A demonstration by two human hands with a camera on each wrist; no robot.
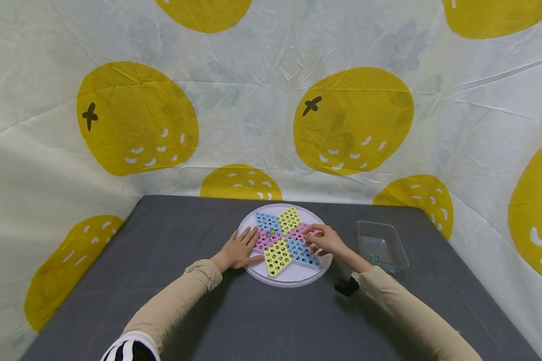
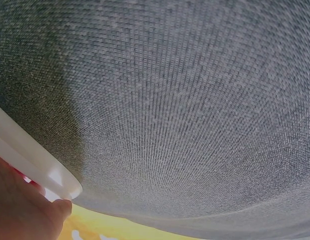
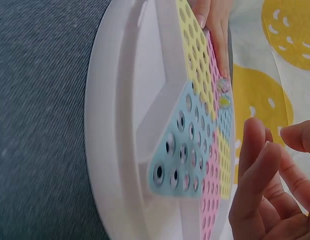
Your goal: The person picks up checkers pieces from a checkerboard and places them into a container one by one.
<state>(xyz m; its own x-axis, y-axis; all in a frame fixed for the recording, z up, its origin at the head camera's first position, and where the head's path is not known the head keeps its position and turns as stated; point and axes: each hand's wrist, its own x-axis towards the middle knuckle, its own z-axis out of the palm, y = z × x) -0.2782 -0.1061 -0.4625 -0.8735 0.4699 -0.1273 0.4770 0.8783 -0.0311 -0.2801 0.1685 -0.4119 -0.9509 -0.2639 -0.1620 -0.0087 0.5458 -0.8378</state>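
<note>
A round white Chinese checkers board (image 1: 293, 282) with a star of pink, blue and yellow hole-filled sections lies on the table. My left hand (image 1: 240, 249) rests on its left edge, fingers spread over the rim and the pink section. In the left wrist view, part of that hand (image 2: 24, 210) shows at the white rim. Over the right side hovers my right hand (image 1: 326, 239), its fingers loosely bent. From the right wrist view, that hand (image 3: 275, 190) has a gap between thumb and fingers, with nothing visible there. Clear marbles (image 3: 224, 92) sit near the left hand's fingertips.
Right of the board stands a clear rectangular container (image 1: 383, 240) with several greenish-blue marbles (image 1: 374, 256) in its near end. A dark grey cloth (image 1: 185, 225) covers the table. Behind hangs a white curtain (image 1: 248, 120) with yellow fruit prints. A black device (image 1: 347, 287) hangs under the right wrist.
</note>
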